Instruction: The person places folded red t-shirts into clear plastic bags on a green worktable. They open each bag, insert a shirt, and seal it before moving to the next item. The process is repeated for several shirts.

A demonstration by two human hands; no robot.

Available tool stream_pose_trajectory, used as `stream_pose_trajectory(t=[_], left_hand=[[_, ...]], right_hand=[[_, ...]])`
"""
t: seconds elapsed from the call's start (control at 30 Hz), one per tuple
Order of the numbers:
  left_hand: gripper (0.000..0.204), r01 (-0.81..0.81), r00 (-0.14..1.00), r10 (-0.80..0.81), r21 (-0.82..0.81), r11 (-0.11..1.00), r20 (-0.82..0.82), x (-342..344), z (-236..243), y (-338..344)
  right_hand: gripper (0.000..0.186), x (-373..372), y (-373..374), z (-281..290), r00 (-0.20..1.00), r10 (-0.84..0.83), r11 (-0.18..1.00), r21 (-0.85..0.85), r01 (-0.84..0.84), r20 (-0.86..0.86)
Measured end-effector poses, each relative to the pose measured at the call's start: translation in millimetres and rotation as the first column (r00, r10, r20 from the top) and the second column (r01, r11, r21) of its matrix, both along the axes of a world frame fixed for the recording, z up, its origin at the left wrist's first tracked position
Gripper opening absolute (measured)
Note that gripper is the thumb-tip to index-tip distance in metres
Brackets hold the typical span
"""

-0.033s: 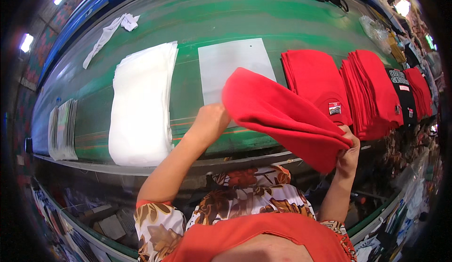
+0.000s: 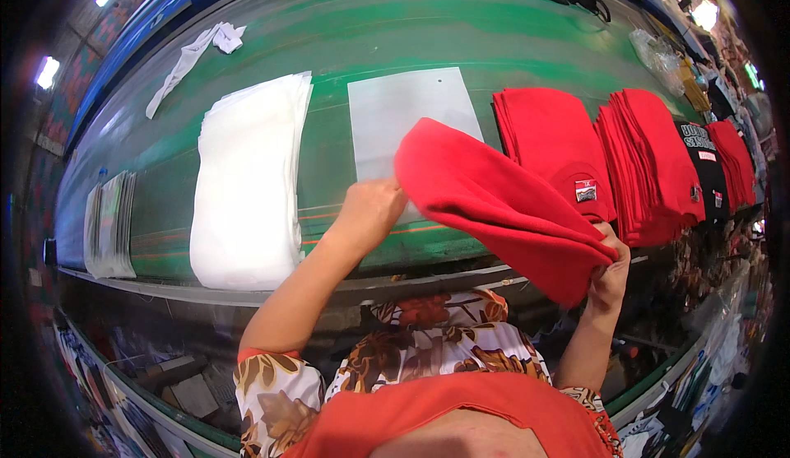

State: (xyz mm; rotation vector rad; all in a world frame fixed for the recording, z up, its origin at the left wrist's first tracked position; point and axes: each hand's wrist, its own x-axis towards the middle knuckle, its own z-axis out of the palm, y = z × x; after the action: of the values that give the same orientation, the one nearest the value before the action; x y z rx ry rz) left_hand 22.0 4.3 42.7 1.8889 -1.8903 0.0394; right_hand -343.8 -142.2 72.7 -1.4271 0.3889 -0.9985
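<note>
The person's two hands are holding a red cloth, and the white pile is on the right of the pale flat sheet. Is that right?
Not quite. The head view shows the white pile on the left of the pale flat sheet. The left hand and right hand do hold a red cloth.

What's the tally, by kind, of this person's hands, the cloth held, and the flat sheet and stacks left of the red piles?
Hands: 2 (left hand, right hand)
Red cloth: 1
Flat grey sheet: 1
Stacks: 2 (white stack, grey stack)
Total: 6
</note>
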Motion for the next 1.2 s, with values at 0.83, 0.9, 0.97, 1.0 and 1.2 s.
stream_pose_trajectory(t=[0.83, 0.9, 0.97, 1.0, 1.2], left_hand=[[0.077, -0.029, 0.989, 0.029, 0.007, 1.000, -0.144, 29, 12, -2], [0.083, -0.032, 0.987, 0.035, 0.022, 0.999, -0.157, 22, 30, -4], [0.086, -0.035, 0.991, 0.046, 0.093, 0.995, -0.125, 17, 40, -5], [0.085, -0.032, 0.994, 0.041, 0.090, 0.995, -0.101, 13, 41, -6], [0.073, -0.065, 0.986, 0.047, -0.109, 0.992, -0.158, 9, 33, -4]], right_hand=[[0.023, 2, 4, -13, 0.934, 0.183, 0.983, 0.028, -0.183, -0.306], [0.024, -1, 4, -11, 0.931, 0.179, 0.982, 0.003, -0.188, -0.319], [0.025, -1, 5, -9, 0.926, 0.143, 0.985, -0.040, -0.167, -0.350], [0.026, 1, 7, -9, 0.933, 0.075, 0.992, -0.064, -0.104, -0.352], [0.032, 18, 14, -6, 0.839, -0.366, 0.883, -0.434, 0.177, -0.402]])
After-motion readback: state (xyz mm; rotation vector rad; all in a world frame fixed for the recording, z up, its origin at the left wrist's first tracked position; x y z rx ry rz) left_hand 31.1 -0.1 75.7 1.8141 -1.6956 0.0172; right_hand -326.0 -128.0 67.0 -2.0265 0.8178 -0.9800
